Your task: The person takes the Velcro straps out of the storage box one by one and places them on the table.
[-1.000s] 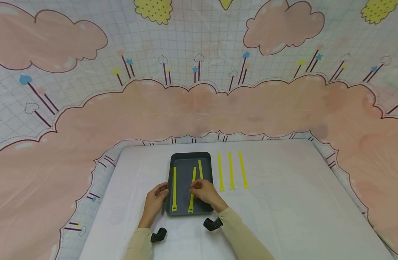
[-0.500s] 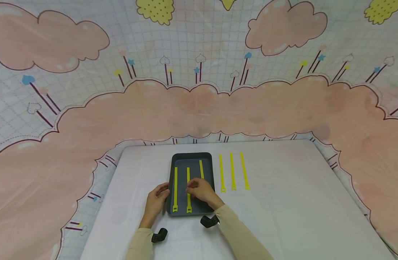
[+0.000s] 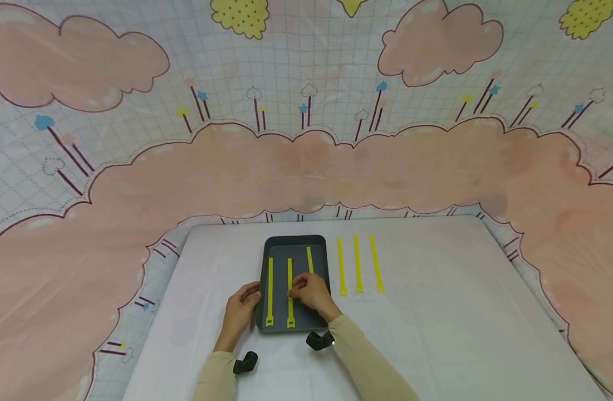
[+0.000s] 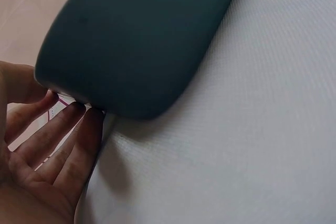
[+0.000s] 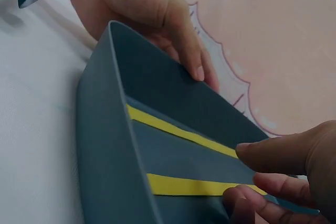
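Observation:
In the head view a dark grey tray (image 3: 294,240) lies on the white table, with three yellow cable ties, flat with slotted heads, lengthwise inside: a left tie (image 3: 270,289), a middle tie (image 3: 290,313) and a right tie (image 3: 309,259), whose lower part is hidden. My left hand (image 3: 239,311) touches the tray's left side with fingertips and thumb; the left wrist view shows the fingers (image 4: 52,140) against the outer wall. Over the middle tie is my right hand (image 3: 310,291). The right wrist view shows its thumb (image 5: 278,153) and fingertips apart, close by that tie.
Three more yellow cable ties (image 3: 357,264) lie side by side on the white table (image 3: 436,312), right of the tray. Behind the table hangs a cloth (image 3: 336,167) with clouds printed on it. A black wrist device (image 3: 245,363) sits at each wrist.
The middle tie has shifted left and turned from tilted to nearly straight. My right hand moved left with it, then slightly back to the right. The left hand stays at the tray's side.

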The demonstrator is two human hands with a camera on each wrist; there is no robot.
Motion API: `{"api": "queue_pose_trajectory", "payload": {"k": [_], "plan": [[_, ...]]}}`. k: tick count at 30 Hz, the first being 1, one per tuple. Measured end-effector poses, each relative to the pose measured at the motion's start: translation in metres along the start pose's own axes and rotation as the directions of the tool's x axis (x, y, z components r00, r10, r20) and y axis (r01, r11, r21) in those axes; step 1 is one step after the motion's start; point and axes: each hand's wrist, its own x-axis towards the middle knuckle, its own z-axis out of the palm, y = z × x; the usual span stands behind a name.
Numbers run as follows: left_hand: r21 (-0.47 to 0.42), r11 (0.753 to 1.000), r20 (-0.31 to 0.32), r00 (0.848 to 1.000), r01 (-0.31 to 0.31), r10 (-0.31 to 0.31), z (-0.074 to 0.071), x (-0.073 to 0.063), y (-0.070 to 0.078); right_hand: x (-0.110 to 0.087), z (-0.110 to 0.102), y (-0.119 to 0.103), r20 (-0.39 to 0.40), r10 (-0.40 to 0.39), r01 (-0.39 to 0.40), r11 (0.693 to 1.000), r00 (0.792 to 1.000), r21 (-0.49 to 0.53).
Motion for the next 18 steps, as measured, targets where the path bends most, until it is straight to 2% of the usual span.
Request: {"api": "queue_pose_trajectory", "payload": {"k": [7,18], "plan": [[-0.008,1.000,-0.008,1.000,0.014,-0.014,0.000,0.000,-0.001,0.004,0.008,0.005,-0.059,-0.020,0.014,0.996,0.998,-0.087],[-0.004,1.000,-0.013,1.000,-0.005,0.005,0.000,-0.001,-0.002,0.011,0.014,0.006,-0.147,-0.005,-0.025,0.979,0.989,-0.202]]}}
